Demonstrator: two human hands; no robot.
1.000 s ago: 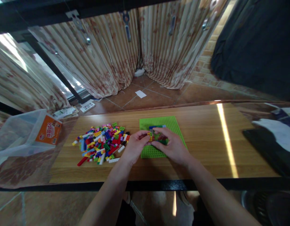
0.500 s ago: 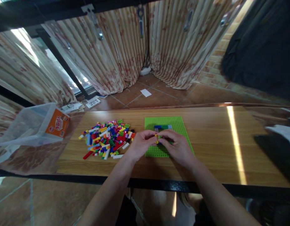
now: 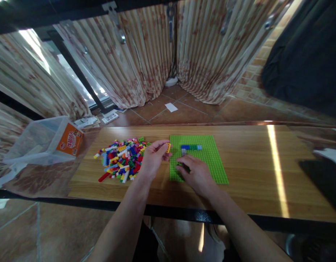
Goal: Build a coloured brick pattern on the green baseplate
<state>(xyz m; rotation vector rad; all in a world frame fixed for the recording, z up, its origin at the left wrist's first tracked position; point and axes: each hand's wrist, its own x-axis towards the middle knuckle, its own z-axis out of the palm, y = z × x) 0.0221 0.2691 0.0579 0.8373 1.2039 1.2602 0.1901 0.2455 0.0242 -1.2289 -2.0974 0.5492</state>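
The person's left hand (image 3: pixel 153 157) held a yellow toy brick (image 3: pixel 168 147) pinched between thumb and fingers, raised at the left edge of the green studded baseplate (image 3: pixel 207 143). The right hand (image 3: pixel 197 171) was over the middle of the baseplate, its fingers curled and pointing left; whether they grasped a small piece could not be told, since the hand hid most of the space beneath it.

Just beyond the right hand, a short row of bricks (image 3: pixel 191 147) stood on the baseplate, dark blue at the left, green in the middle and light blue at the right. A grey brick (image 3: pixel 183 151) sat just below the row's left end, close to the right fingers.

To the left of the baseplate, a loose pile of mixed bricks (image 3: pixel 124 160) was spread on the wooden table (image 3: pixel 247 163), partly covered by the left hand and forearm. A long red brick (image 3: pixel 104 177) lay at the pile's near left edge. Past the table's left end was a clear plastic box (image 3: pixel 34 145) with an orange label (image 3: pixel 70 140).
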